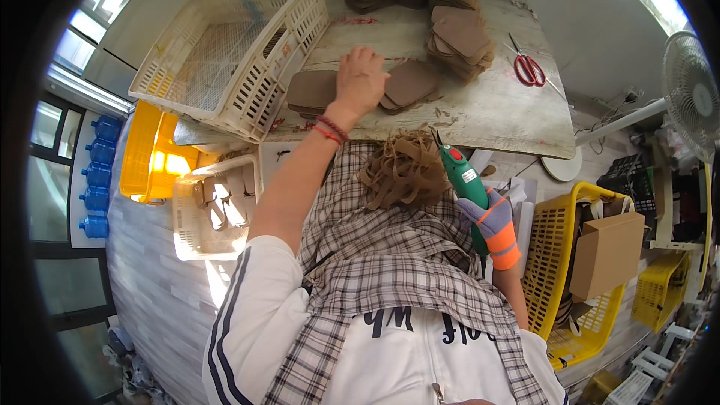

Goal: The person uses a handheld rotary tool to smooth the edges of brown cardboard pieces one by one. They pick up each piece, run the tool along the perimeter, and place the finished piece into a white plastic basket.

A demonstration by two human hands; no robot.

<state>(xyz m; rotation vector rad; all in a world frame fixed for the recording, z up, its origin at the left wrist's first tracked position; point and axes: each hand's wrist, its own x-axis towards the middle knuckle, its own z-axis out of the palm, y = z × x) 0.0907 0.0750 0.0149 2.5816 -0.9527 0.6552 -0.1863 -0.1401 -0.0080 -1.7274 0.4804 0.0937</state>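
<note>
My bare left hand (pixel 361 82) reaches over the table between two low stacks of flat brown pieces, the left stack (pixel 311 91) and the right stack (pixel 411 84). Its fingers lie forward with the thumb apart, and I see nothing held in them; their undersides are hidden. In a purple and orange glove, my right hand (pixel 493 226) is closed around green electric scissors (pixel 459 171), whose blades point up toward the table edge. Beside the tool, a tangled heap of brown trimmings (pixel 405 169) rests on the checked apron (pixel 375 247) over my lap.
More brown stacks (pixel 459 37) stand at the table's back, near red-handled scissors (pixel 529 67). A white crate (pixel 247 97) occupies the table's left end. Lower down are a small white basket (pixel 202 244), a yellow basket (pixel 546 270) with a carton (pixel 606 255), and a fan (pixel 686 94).
</note>
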